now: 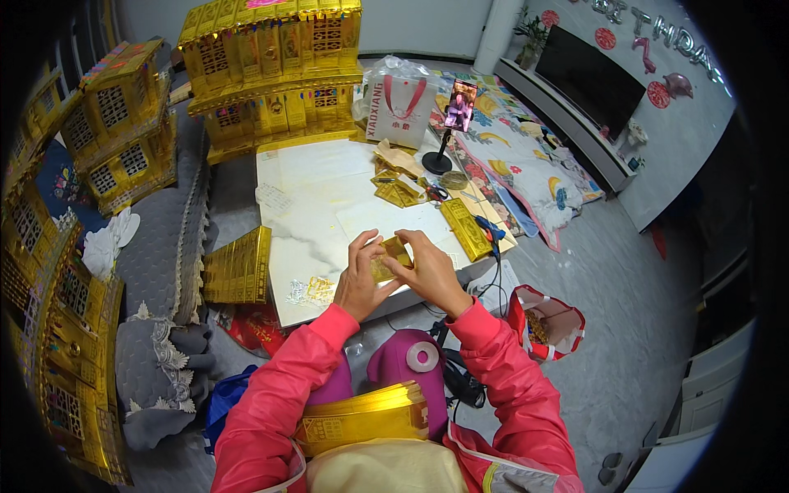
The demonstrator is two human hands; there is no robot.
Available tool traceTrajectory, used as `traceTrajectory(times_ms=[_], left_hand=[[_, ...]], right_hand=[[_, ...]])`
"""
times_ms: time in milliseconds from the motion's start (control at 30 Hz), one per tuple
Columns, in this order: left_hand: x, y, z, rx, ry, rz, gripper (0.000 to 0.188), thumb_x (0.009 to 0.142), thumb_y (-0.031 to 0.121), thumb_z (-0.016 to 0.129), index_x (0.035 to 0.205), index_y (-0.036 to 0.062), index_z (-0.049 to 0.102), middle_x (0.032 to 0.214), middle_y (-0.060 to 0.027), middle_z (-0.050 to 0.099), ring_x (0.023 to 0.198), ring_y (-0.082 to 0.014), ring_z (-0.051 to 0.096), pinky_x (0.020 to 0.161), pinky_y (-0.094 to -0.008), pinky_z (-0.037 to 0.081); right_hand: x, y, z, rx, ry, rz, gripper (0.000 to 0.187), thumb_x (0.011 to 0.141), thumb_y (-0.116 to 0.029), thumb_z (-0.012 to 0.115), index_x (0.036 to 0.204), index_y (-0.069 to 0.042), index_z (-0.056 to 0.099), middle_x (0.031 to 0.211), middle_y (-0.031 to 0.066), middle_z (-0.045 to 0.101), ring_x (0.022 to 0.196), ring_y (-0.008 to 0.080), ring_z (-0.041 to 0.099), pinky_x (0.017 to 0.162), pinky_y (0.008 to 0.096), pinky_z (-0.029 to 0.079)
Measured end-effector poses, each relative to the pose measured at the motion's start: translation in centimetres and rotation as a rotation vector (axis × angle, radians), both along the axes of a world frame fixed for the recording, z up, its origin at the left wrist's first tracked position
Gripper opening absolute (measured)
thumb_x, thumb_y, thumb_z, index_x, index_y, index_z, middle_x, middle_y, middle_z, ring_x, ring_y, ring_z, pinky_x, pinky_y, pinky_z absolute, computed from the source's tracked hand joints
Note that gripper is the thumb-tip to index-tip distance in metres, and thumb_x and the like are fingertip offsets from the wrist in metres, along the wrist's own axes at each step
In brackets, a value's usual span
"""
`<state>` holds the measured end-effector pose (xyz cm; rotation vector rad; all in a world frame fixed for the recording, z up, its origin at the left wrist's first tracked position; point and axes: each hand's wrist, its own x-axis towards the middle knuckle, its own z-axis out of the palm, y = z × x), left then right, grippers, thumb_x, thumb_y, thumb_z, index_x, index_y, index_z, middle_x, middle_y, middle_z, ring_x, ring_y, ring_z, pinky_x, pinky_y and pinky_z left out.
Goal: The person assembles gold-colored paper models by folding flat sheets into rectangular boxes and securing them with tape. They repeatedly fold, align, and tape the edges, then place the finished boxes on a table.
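Observation:
Over the near edge of the white table (288, 189), my left hand (360, 278) and my right hand (431, 275) hold a small folded piece of gold foil paper (394, 249) between them. The fingers of both hands are bent around it, with the thumbs at its near side. Part of the paper is hidden behind the fingers. Small gold and silver cut-outs (312, 290) lie on the table left of my left hand. To the right of my hands is a long gold foil strip (465, 230), with a blue glue gun (491, 232) beside it.
Gold foil sheets (362, 417) rest on my lap, and a tape roll (422, 357) sits on my knee. Scissors (436, 194), a phone on a stand (462, 107) and a paper bag (403, 111) are farther back. Gold paper house models (271, 74) stand behind and left. A red-and-white bag (567, 324) is on the floor.

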<state>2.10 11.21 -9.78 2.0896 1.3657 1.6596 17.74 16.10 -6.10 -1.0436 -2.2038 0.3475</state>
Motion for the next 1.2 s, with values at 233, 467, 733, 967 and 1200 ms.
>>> traceTrajectory(times_ms=[233,467,733,967,1200], left_hand=[[-0.8,-2.5,-0.4,-0.613,-0.182,-0.114,0.056,0.076,0.013,0.083,0.114,0.0035,0.043,0.116,-0.014,0.052,0.095,-0.0217,0.06,0.083,-0.0319,0.05],[-2.6,-0.2,0.0,-0.362,-0.536,-0.143,0.053,0.084,0.021,0.078,0.125,-0.0018,0.053,0.116,-0.0117,0.065,0.107,-0.021,0.061,0.092,-0.0334,0.048],[-1.3,1.8,-3.7,-0.396,-0.064,0.095,0.085,0.071,0.031,0.087,0.13,-0.0034,0.036,0.119,-0.0255,0.054,0.109,-0.0396,0.056,0.092,-0.0436,0.048],[-0.3,2.5,-5.3,-0.497,-0.094,0.139,0.08,0.069,0.023,0.088,0.128,0.0,0.039,0.124,-0.0234,0.053,0.117,-0.0384,0.051,0.098,-0.044,0.044],[-1.5,1.0,-2.9,0.074,0.147,0.232,0.071,0.074,0.018,0.081,0.133,0.0045,0.044,0.13,-0.0151,0.052,0.124,-0.0352,0.048,0.103,-0.0432,0.043]], right_hand=[[2.9,3.7,0.2,-0.819,0.804,-0.075,0.028,0.093,-0.035,0.061,0.099,-0.008,0.059,0.078,0.0034,0.059,0.058,0.0141,0.051,0.053,0.0284,0.043],[3.3,3.1,-4.3,-1.42,0.92,0.233,0.03,0.096,-0.037,0.057,0.103,-0.008,0.057,0.077,0.0026,0.056,0.06,0.012,0.052,0.054,0.0278,0.045],[1.4,-0.7,1.7,0.141,0.119,0.188,0.048,0.079,-0.004,0.062,0.126,-0.004,0.054,0.121,0.0136,0.057,0.093,0.0317,0.06,0.077,0.0382,0.052],[0.4,-0.4,2.2,0.263,-0.229,0.191,0.022,0.072,0.002,0.06,0.093,-0.001,0.057,0.125,0.009,0.055,0.094,0.0287,0.058,0.078,0.0377,0.053],[0.9,0.3,0.7,0.254,-0.182,0.231,0.019,0.078,0.001,0.057,0.097,0.0,0.06,0.13,0.0087,0.057,0.098,0.027,0.06,0.078,0.0374,0.054]])
